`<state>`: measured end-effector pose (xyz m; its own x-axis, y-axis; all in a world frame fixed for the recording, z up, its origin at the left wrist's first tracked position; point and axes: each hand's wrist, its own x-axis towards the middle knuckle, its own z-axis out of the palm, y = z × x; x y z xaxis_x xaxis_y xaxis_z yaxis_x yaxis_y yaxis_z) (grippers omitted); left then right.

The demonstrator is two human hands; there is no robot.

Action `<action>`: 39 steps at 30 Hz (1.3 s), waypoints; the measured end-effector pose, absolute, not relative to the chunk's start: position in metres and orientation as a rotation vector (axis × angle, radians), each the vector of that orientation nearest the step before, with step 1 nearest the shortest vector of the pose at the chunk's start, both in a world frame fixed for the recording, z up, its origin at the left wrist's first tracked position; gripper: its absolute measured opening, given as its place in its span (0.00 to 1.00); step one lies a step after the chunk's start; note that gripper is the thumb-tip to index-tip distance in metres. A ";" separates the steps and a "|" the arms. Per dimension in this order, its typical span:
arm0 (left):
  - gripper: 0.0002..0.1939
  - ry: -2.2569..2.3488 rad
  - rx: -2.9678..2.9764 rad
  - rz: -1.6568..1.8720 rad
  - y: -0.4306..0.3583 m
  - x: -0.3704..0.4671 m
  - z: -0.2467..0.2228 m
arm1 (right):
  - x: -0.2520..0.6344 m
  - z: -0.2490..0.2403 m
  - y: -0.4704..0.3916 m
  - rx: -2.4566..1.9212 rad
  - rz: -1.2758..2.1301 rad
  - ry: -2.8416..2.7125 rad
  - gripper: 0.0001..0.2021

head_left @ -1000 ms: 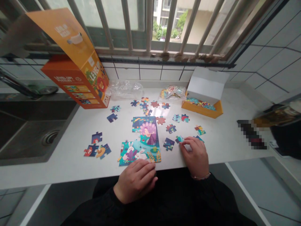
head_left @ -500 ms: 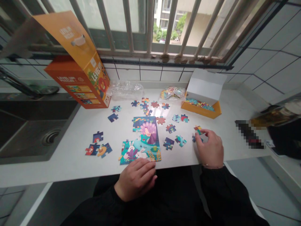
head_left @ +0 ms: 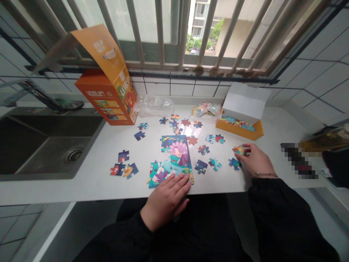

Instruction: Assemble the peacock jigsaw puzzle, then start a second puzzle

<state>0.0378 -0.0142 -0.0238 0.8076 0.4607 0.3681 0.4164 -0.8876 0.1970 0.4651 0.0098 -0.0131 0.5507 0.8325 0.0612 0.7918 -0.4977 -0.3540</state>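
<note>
A partly joined puzzle, with a purple peacock and white rabbits, lies on the counter before me. My left hand rests on its lower edge with fingers stretched out. Over to the right, my right hand pinches the edge of a colourful puzzle piece between thumb and fingers. A dark blue and green piece lies just below it. Loose pieces lie between the puzzle and my right hand, among them a dark blue one and a teal one.
Three joined-looking pieces lie left of the puzzle, several more behind it. An orange puzzle box stands beside the sink. Clear plastic packaging, a bag of pieces and an open yellow box line the back.
My right hand has shifted off the blue and green piece, uncovering it, and stays at the upper piece. My left hand has slid further onto the puzzle, its fingers straighter. The view has shifted.
</note>
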 end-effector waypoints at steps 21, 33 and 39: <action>0.45 0.988 2.015 0.901 -0.040 0.021 0.000 | 0.248 0.022 -0.057 -1.456 1.186 -1.367 0.15; 0.24 1.275 2.170 0.744 -0.016 -0.048 0.008 | 0.225 -0.002 -0.048 -1.399 0.401 -1.775 0.06; 0.28 1.331 2.301 0.617 0.008 -0.094 0.009 | 0.234 -0.024 -0.036 -1.454 0.075 -1.913 0.07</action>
